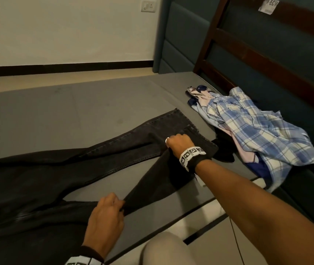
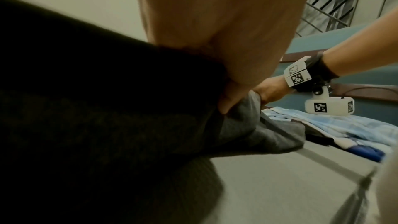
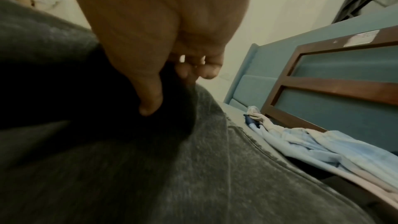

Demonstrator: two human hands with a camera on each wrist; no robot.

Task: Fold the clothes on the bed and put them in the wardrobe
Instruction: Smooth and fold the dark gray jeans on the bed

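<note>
Dark grey jeans (image 1: 99, 155) lie spread across the grey mattress (image 1: 76, 104), waist toward the right, legs running left. My right hand (image 1: 177, 144) grips the jeans near the waistband, fingers curled into the cloth (image 3: 193, 151). My left hand (image 1: 108, 207) pinches a raised fold of one leg near the front edge; in the left wrist view the fingers (image 2: 226, 106) close on that grey cloth (image 2: 258, 132). A heap of unfolded clothes topped by a blue-and-white plaid shirt (image 1: 263, 127) lies to the right by the headboard.
A dark wooden headboard with teal panels (image 1: 267, 60) rises on the right. A white wall with a socket (image 1: 148, 5) stands behind the bed. My knee (image 1: 162, 249) is at the bed's front edge, with pale floor beside it.
</note>
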